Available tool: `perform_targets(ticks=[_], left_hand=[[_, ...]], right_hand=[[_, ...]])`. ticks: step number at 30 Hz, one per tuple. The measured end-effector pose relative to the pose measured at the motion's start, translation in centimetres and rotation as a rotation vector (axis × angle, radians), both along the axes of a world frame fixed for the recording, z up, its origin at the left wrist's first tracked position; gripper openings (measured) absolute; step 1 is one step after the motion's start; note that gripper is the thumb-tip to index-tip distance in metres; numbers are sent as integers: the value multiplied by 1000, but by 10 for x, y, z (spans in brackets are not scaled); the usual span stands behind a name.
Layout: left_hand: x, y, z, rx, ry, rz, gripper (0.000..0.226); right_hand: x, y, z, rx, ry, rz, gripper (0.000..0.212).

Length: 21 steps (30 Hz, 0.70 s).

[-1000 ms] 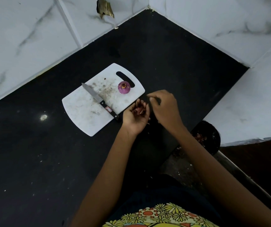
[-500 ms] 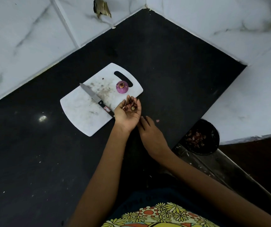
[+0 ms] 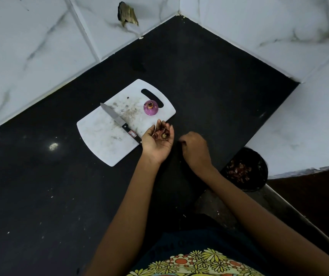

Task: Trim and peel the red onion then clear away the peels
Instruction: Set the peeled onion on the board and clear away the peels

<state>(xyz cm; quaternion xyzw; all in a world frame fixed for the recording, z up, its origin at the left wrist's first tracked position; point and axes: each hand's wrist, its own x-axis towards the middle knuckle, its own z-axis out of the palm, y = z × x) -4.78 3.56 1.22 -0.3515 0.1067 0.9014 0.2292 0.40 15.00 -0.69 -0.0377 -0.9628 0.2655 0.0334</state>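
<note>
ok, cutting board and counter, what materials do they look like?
Cutting board: likely plastic, matte white, thin with a moulded handle slot, scuffed and stained. Counter: looks like polished black stone, going by its faint speckle and a small glare spot; could be a laminate.

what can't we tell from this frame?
- Head view: right hand is knuckles up, so its fingertips and any scrap pinched under them are hidden.
- Knife handle end is covered by the left hand, which cups the peels.
- Dark bin: contents too dim and small to identify.
</note>
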Motion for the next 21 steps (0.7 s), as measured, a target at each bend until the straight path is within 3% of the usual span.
perform_targets(ticks=[3, 6, 12, 17, 21], left_hand=[[2, 1, 0, -49, 11, -25, 39], [5, 5, 0, -54, 8, -40, 38], [12, 11, 12, -42, 20, -111, 35], [7, 10, 6, 1, -47, -53, 34], [6, 6, 4, 69, -72, -14, 39]], right_hand=[[-13, 6, 28, -418, 58, -275, 18], [-17, 1, 52, -543, 81, -186, 18], [-19, -17, 55, -432, 28, 15, 22], [-22, 9, 56, -410, 191, -156, 24], [-6, 41, 29, -181, 64, -189, 28]])
